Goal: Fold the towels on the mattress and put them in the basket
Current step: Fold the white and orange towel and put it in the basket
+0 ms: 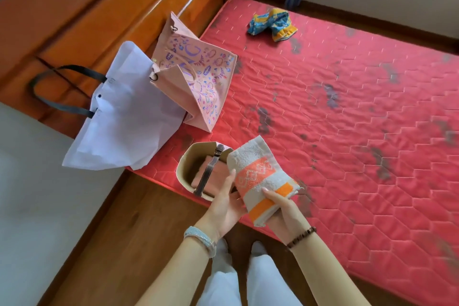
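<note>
The folded beige terry towel with orange bands (255, 174) sat between both hands, just beside the round beige basket with a brown strap (182, 169) at the corner of the red quilted mattress (347, 107). The right hand (283, 208) curled round its lower end, gripping it. The left hand (224, 206) laid straight fingers against its side.

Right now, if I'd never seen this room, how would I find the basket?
Find the big red mattress and go to its near left corner. The basket sits there, in front of the white bag and the pink patterned bag. Unlike those bags, it is a small beige tub with a brown strap across its open top.
</note>
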The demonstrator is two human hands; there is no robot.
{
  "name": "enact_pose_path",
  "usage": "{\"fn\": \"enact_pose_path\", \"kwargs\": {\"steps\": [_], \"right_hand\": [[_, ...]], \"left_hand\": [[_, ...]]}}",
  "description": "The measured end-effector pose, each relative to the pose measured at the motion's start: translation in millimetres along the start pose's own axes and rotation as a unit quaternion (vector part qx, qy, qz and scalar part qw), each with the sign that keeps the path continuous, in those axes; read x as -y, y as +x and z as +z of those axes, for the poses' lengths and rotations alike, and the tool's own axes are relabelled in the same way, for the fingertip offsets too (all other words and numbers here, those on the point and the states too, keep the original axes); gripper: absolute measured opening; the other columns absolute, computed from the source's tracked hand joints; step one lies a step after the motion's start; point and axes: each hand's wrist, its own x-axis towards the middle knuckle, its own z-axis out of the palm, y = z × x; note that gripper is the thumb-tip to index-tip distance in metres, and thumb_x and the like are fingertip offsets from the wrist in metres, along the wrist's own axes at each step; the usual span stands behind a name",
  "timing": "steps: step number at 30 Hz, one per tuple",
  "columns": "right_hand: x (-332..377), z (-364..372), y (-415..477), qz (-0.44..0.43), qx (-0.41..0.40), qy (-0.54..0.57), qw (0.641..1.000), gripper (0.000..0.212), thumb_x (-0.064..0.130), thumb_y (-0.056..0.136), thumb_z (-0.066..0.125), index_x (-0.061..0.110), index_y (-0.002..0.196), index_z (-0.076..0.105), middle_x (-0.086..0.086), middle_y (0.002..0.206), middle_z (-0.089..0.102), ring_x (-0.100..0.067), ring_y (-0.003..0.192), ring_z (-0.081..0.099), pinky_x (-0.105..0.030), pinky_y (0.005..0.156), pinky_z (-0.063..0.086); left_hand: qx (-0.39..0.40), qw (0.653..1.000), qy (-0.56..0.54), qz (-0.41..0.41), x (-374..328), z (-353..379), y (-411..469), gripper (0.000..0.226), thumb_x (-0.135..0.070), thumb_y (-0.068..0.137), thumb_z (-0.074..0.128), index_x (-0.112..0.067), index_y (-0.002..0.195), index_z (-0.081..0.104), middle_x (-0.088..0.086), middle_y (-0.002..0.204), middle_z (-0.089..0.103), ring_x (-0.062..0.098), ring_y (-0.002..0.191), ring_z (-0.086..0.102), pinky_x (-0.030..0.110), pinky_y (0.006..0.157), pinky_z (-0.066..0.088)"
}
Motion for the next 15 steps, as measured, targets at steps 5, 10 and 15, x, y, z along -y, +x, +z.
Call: {"fn": "enact_pose_path", "kwargs": {"steps": [5,10,15], "right_hand": [[-11,0,-16,0.025,0.002,0.079,0.997,0.035,0.029,0.097,0.048,0.013,0.128,0.055,-0.018,0.126,0.064,-0.035,0.121,0.058,-0.058,0.105,0.041],[-16,-3,-20,0.071,-0.029,0.065,0.995,0.028,0.019,0.098,0.052,0.006,0.122,0.057,-0.018,0.107,0.073,-0.029,0.095,0.072,-0.044,0.074,0.06],[8,-20,-17,0.009,-0.104,-0.16,0.982,0.026,0.025,0.091,0.063,0.004,0.106,0.068,-0.01,0.087,0.075,-0.025,0.083,0.071,-0.046,0.081,0.058]], "left_hand": [[-0.032,0.999,0.023,0.02,8,5,8,0.06,-0.056,0.086,0.064,-0.019,0.133,0.058,0.018,0.127,0.067,0.034,0.12,0.063,0.056,0.104,0.048],[-0.042,0.997,0.025,0.062,3,14,13,0.02,-0.031,0.089,0.068,-0.017,0.104,0.07,0.011,0.097,0.077,0.03,0.095,0.072,0.056,0.096,0.053],[-0.048,0.993,0.06,0.093,-10,14,15,0.056,-0.022,0.073,0.084,-0.012,0.124,0.063,0.02,0.118,0.07,0.037,0.11,0.067,0.059,0.095,0.053]]}}
